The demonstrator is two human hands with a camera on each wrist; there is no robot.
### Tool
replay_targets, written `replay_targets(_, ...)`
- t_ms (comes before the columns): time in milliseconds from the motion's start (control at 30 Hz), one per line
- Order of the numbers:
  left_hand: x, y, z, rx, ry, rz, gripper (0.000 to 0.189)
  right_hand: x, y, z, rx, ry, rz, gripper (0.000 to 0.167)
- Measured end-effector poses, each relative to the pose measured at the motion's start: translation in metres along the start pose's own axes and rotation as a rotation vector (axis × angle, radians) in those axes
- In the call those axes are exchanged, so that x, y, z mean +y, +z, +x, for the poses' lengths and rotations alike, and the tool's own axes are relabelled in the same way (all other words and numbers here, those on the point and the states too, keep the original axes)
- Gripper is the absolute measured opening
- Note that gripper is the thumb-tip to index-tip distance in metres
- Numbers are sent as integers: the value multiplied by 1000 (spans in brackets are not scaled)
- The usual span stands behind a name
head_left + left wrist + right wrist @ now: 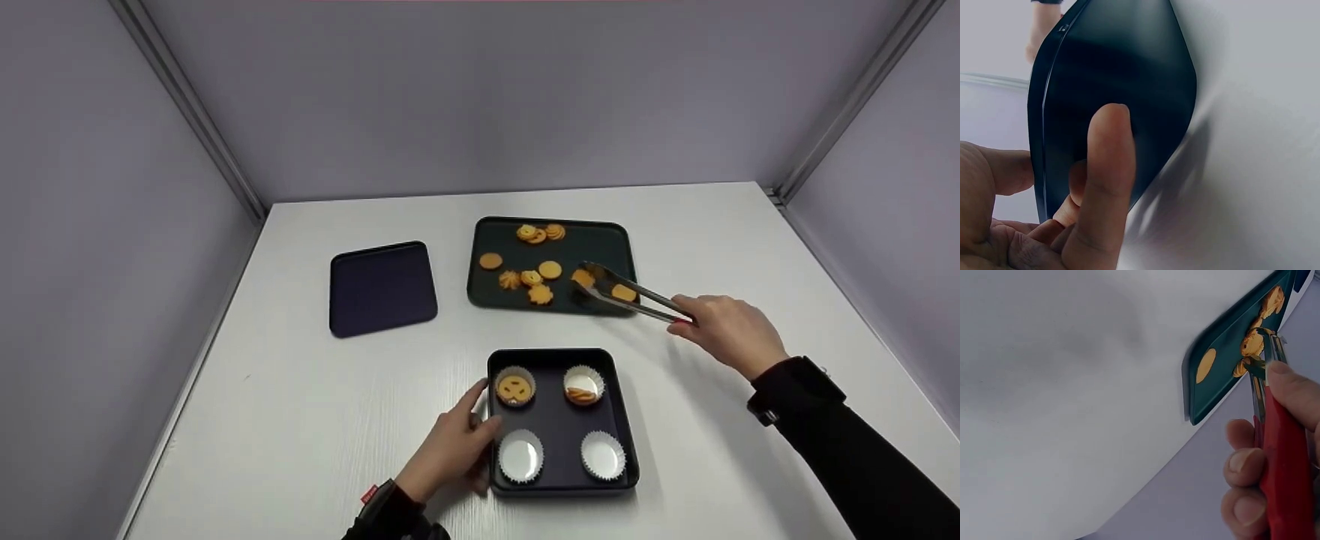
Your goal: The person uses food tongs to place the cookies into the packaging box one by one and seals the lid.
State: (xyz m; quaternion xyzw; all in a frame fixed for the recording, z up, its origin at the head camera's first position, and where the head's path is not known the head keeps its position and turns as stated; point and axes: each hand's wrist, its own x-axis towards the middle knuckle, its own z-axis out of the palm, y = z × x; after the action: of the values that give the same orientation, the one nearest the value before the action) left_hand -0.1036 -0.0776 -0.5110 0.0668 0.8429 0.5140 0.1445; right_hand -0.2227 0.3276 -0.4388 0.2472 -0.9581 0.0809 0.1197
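Right, left to right we go: a dark tray (pixel 382 289) lies beyond the box (pixel 559 435), off to its left. Next comes the left hand (pixel 457 442), in from the near side, thumb and fingers spread, touching the box's left wall. Inside the box sit four paper cups (pixel 520 456): the far left one holds a flat cookie (pixel 515 389), the far right one a cookie (pixel 581 395) at its near edge. Straight beyond the box, the green tray (pixel 585 240) carries loose cookies (pixel 550 270). Over its right end reach the metal tongs (pixel 656 298), tips parted around one cookie (pixel 583 277); whether they squeeze it, I can't tell. And right of the box, the right hand (pixel 727 330), back upward, grips the red handles (pixel 1286 467), forearm slanting in from the near right.
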Motion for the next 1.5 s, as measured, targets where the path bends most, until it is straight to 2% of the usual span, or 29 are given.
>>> replay_targets(333,-1,0,0,0,7,-3,70,-3,-10,-19,170,-104,-35,33)
replay_targets(633,-1,1,0,10,19,-3,70,-7,-27,-40,216,-185,43,43)
replay_targets(833,0,0,0,4,14,-14,70,-6,-37,-56,200,-281,149,53)
replay_targets(1000,0,1,0,0,6,-16,71,-1,-38,-65,166,-389,249,51)
replay_targets(1300,-2,0,0,-5,11,-26,70,-8,-47,-79,38,-386,380,52)
replay_targets(1500,-1,0,0,1,16,-26,70,-12,-52,-84,28,-428,447,53)
